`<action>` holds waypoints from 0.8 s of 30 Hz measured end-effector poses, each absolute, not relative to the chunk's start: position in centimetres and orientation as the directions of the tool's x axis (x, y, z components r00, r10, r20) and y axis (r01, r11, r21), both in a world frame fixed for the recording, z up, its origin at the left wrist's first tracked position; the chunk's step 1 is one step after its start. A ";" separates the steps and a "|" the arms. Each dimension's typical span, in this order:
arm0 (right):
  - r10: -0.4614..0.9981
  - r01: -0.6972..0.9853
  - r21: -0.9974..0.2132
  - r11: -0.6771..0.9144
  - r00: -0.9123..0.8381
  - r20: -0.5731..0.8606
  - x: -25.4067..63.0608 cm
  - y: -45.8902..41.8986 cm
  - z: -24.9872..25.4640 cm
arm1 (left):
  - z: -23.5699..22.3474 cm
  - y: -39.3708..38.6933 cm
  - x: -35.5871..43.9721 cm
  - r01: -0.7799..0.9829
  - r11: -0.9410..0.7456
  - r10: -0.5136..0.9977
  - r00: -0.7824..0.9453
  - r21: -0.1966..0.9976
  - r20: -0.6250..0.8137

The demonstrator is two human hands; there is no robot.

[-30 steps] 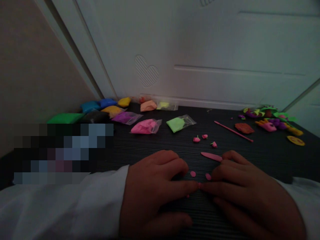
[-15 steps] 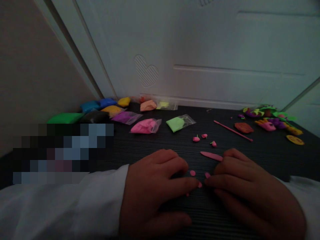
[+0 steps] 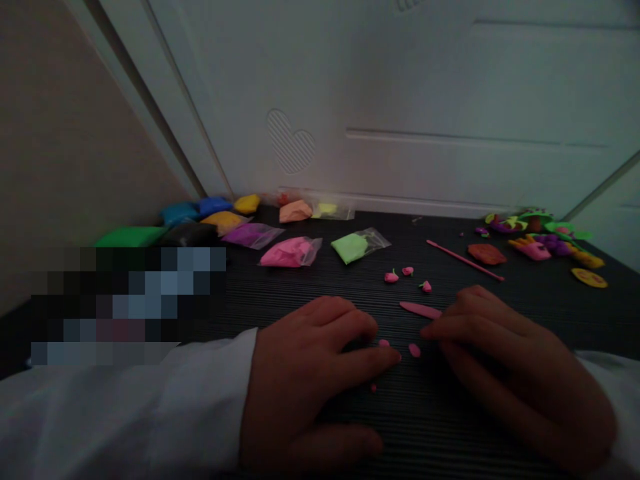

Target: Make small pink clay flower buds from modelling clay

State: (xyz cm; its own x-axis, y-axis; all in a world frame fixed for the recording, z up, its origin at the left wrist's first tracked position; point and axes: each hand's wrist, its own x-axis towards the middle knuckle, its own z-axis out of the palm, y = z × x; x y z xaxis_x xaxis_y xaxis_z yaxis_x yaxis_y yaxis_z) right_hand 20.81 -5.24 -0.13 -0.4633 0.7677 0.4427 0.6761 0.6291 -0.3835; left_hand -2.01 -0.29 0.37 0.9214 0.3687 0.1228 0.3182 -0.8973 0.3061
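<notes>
My left hand (image 3: 310, 380) rests on the dark ribbed table (image 3: 300, 287), fingers loosely curled, index finger stretched out beside small pink clay bits (image 3: 415, 349). My right hand (image 3: 510, 373) lies just right of them, fingers extended with the tips at the end of a flat pink clay tool (image 3: 420, 309). Whether it grips the tool I cannot make out. Three tiny pink clay buds (image 3: 407, 275) sit a little farther out.
Bags of coloured clay lie at the back left, among them a pink bag (image 3: 291, 252) and a light green bag (image 3: 356, 246). A thin pink stick (image 3: 465, 261) and finished clay figures (image 3: 543, 240) lie at the right. A white door stands behind.
My right hand has pulled away from the left fingertip and lifted back toward the flat pink tool. The left hand has stayed in place.
</notes>
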 end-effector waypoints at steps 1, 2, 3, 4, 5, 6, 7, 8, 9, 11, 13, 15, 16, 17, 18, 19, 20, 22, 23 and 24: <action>0.768 0.676 -0.384 0.629 -0.465 0.439 20.8 -5.2 -0.2 | 0.4 -0.3 -2.0 0.318 -0.897 0.369 0.921 0.307 0.124; 0.769 0.678 -0.382 0.628 -0.466 0.438 20.8 -5.2 -0.2 | 0.4 -0.3 -2.0 0.317 -0.898 0.368 0.922 0.305 0.123; 0.769 0.679 -0.381 0.628 -0.465 0.439 20.8 -5.2 -0.2 | 0.3 -0.2 -2.0 0.316 -0.899 0.366 0.922 0.304 0.123; 0.769 0.677 -0.384 0.629 -0.465 0.439 20.7 -5.2 -0.3 | 0.3 -0.2 -2.0 0.315 -0.899 0.364 0.923 0.303 0.121; 0.767 0.673 -0.386 0.631 -0.465 0.442 20.7 -5.2 -0.3 | 0.3 -0.2 -2.0 0.314 -0.900 0.363 0.924 0.302 0.118; 0.765 0.669 -0.388 0.634 -0.465 0.446 20.7 -5.2 -0.3 | 0.3 -0.2 -2.0 0.313 -0.901 0.361 0.926 0.300 0.116; 0.762 0.666 -0.389 0.637 -0.467 0.449 20.7 -5.2 -0.3 | 0.3 -0.2 -2.1 0.311 -0.903 0.358 0.926 0.298 0.118; 0.760 0.663 -0.390 0.639 -0.468 0.451 20.7 -5.1 -0.3 | 0.3 -0.2 -2.1 0.308 -0.905 0.355 0.927 0.294 0.123; 0.758 0.659 -0.391 0.643 -0.473 0.450 20.7 -5.1 -0.3 | 0.3 -0.2 -2.1 0.304 -0.908 0.352 0.927 0.289 0.131; 0.749 0.646 -0.392 0.655 -0.487 0.449 20.7 -5.1 -0.4 | 0.3 -0.3 -2.0 0.298 -0.914 0.346 0.927 0.276 0.146; 0.735 0.628 -0.390 0.674 -0.513 0.444 20.7 -5.1 -0.4 | 0.2 -0.3 -2.0 0.298 -0.916 0.345 0.927 0.268 0.147; 0.712 0.606 -0.377 0.701 -0.559 0.425 20.7 -5.1 -0.4 | 0.2 -0.3 -2.0 0.302 -0.916 0.346 0.928 0.264 0.140; 0.699 0.595 -0.367 0.715 -0.587 0.409 20.7 -5.1 -0.4 | 0.2 -0.3 -2.0 0.304 -0.915 0.348 0.928 0.267 0.136; 0.684 0.585 -0.355 0.729 -0.617 0.389 20.7 -5.1 -0.4 | 0.2 -0.2 -2.0 0.306 -0.913 0.350 0.927 0.271 0.132; 0.672 0.579 -0.340 0.741 -0.642 0.370 20.7 -5.1 -0.5 | 0.2 -0.2 -2.0 0.308 -0.910 0.353 0.927 0.276 0.128; 0.663 0.577 -0.327 0.748 -0.660 0.353 20.7 -5.2 -0.5 | 0.3 -0.2 -2.0 0.311 -0.908 0.356 0.926 0.280 0.124; 0.660 0.580 -0.316 0.751 -0.669 0.341 20.6 -5.2 -0.5 | 0.3 -0.2 -2.0 0.312 -0.907 0.357 0.926 0.284 0.122; 0.665 0.589 -0.308 0.747 -0.670 0.331 20.5 -5.2 -0.5 | 0.3 -0.2 -2.0 0.310 -0.906 0.357 0.925 0.288 0.128; 0.668 0.593 -0.309 0.744 -0.666 0.331 20.5 -5.2 -0.5 | 0.3 -0.2 -2.0 0.306 -0.907 0.354 0.925 0.289 0.134; 0.671 0.596 -0.309 0.741 -0.662 0.334 20.4 -5.2 -0.4 | 0.3 -0.2 -2.0 0.300 -0.909 0.351 0.926 0.288 0.140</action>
State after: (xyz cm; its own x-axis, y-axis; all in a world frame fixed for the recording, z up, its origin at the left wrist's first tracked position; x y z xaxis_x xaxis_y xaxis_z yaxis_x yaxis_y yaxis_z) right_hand 20.43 -5.24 -0.44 -0.6617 0.6713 0.3340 0.5962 0.7412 -0.3086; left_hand -2.00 -0.24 0.33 0.9260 0.3505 0.1404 0.3004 -0.9091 0.2885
